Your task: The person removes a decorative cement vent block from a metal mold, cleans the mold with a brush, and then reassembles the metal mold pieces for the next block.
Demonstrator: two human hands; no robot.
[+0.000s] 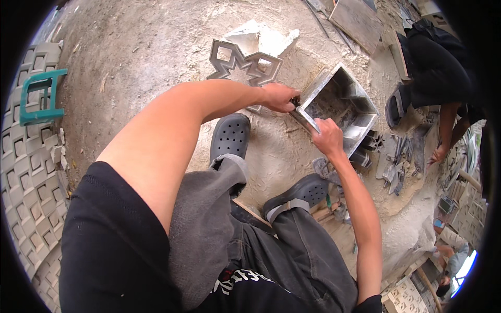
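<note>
An open square metal box, resembling a casting mould and dusty inside, stands tilted in view on the ground ahead and right of my feet. My right hand is closed over its near rim, fingers curled on the edge. At the box's left corner my left hand is closed around a small dark part that its fingers mostly hide; I cannot tell what it is. Just beyond my left forearm lies a grey geometric frame with star-like angles, partly covered by the arm. Behind the frame sits a whitish angular piece.
Metal tools and a star-shaped metal piece lie right of the box. A co-worker's sandalled foot is close by. Patterned blocks are stacked at left beside a green plastic stool. Boards lie at the far right.
</note>
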